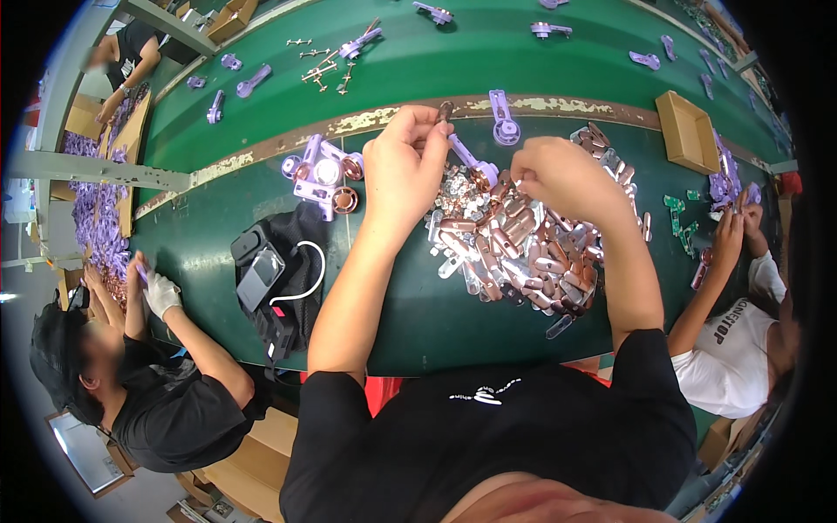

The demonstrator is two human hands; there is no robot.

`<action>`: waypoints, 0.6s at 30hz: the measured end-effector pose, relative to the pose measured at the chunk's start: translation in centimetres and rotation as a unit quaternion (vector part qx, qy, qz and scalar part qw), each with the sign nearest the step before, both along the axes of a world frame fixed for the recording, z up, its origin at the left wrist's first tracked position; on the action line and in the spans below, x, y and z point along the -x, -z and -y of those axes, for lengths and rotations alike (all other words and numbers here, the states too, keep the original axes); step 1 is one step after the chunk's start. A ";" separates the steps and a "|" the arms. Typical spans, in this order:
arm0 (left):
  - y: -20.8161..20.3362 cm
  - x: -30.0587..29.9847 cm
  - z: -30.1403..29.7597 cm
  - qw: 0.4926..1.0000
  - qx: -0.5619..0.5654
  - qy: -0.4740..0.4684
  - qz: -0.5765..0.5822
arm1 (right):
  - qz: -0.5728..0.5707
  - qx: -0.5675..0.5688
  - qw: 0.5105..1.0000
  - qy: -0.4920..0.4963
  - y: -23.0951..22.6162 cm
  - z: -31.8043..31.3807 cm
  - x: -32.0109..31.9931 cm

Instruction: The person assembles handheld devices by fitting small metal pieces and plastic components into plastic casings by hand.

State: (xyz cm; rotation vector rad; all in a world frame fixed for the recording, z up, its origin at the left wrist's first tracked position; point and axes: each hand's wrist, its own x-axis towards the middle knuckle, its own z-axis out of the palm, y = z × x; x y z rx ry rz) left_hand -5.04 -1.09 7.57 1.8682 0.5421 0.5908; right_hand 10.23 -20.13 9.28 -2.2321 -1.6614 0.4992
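My left hand (403, 161) is closed, its thumb and fingertips pinching the end of a purple plastic handle part (472, 159) with a round copper-coloured end. A small dark brown piece (445, 112) sticks up at the same fingertips. To the right, my right hand (567, 179) is closed with fingers curled together; whatever it may hold is hidden. Below it spreads a pile of shiny copper-coloured and clear oval covers (532, 253). Small clear pieces (464, 193) are heaped between the hands. Beyond them another purple handle part (501, 118) lies near the belt's edge.
Purple and copper round parts (323, 174) cluster left of my left arm. A black bag (301, 270) with a grey device and white cable lies nearer. A green belt (453, 65) carries purple parts and metal pins. A cardboard tray (684, 131) stands right. Co-workers sit on both sides.
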 end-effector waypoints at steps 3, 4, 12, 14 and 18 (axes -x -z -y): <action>0.4 -0.1 0.1 1.000 -0.005 0.002 0.013 | 0.018 0.006 1.000 0.013 0.5 -0.3 0.7; 0.6 -0.1 0.2 1.000 -0.010 -0.010 0.026 | 0.018 0.006 1.000 0.012 0.7 -0.4 0.9; 0.3 -0.2 0.7 0.999 -0.038 -0.020 0.031 | 0.123 -0.001 0.992 0.004 1.8 -1.1 2.2; 0.3 -0.2 0.9 0.999 -0.034 -0.014 0.034 | 0.136 0.001 0.991 -0.005 2.2 -1.1 2.3; -0.5 0.0 1.1 0.998 -0.047 0.014 -0.026 | 0.162 0.008 0.987 -0.014 2.2 -1.2 2.5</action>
